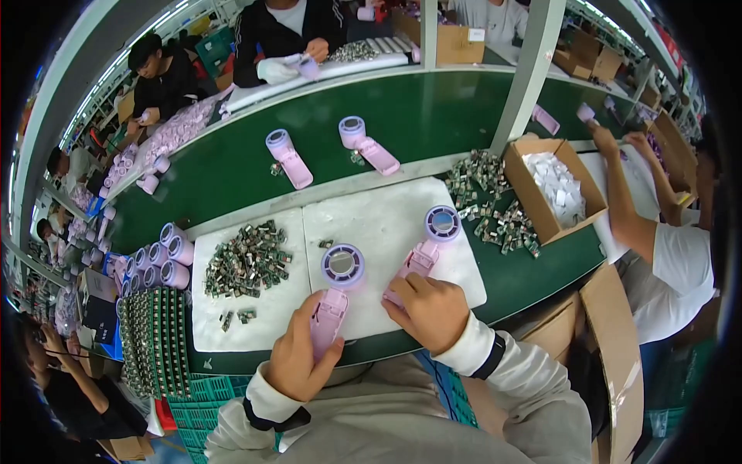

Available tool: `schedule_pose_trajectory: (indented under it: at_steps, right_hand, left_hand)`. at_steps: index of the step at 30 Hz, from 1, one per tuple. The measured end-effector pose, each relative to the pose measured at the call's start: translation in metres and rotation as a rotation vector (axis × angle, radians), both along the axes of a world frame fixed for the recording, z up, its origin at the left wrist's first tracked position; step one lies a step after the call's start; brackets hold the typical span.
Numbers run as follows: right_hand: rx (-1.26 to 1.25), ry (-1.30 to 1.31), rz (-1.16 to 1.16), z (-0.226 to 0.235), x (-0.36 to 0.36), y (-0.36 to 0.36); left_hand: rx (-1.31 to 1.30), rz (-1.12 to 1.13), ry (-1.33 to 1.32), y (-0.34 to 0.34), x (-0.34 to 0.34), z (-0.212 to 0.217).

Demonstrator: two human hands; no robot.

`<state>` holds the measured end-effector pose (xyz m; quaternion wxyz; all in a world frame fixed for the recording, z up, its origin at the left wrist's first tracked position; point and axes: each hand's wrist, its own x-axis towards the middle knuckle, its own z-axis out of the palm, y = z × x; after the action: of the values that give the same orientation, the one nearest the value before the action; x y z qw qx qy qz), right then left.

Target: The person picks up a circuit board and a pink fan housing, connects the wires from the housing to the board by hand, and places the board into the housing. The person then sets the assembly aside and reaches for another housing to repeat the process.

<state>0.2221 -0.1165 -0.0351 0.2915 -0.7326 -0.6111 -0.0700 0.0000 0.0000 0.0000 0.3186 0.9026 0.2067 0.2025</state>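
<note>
My left hand (297, 357) grips the handle of a pink hand-held fan (337, 282) lying on a white foam mat (379, 224); its round head points away from me. My right hand (430, 308) holds the handle of a second pink fan (433, 236), whose round head lies further right on the same mat. Both fans lie flat, face up. A pile of small metallic parts (247, 259) sits on the left mat, left of my left hand. One loose small part (325, 243) lies just beyond the left fan's head.
Two more pink fans (287, 157) (367, 143) lie on the green conveyor belt (433, 116). Another heap of small parts (495, 205) and an open cardboard box of white pieces (553, 185) lie to the right. Pink cylinders (162, 259) and a tray of parts (154, 340) stand at left. Other people work around.
</note>
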Motion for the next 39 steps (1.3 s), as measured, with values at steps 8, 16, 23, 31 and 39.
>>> schedule_pose_trajectory:
  at_steps: [8, 16, 23, 31, 39]
  right_hand:
    - [-0.185, -0.274, -0.145, 0.026, 0.036, -0.019]
    - [-0.069, -0.285, 0.080, 0.050, 0.051, -0.020]
    - [0.041, -0.303, 0.103, 0.056, 0.047, -0.016]
    - [0.202, -0.334, 0.106, 0.065, 0.046, -0.018]
    - [0.233, -0.310, 0.131, 0.064, 0.048, -0.016]
  left_hand:
    - [0.058, -0.020, -0.030, -0.015, 0.030, -0.012]
    - [0.408, 0.045, 0.041, 0.002, 0.042, 0.001]
    - [0.200, 0.234, 0.323, 0.123, 0.097, 0.045]
    - [0.184, 0.545, 0.596, 0.239, 0.206, -0.010]
    - [-0.052, 0.594, 0.303, 0.296, 0.221, -0.052]
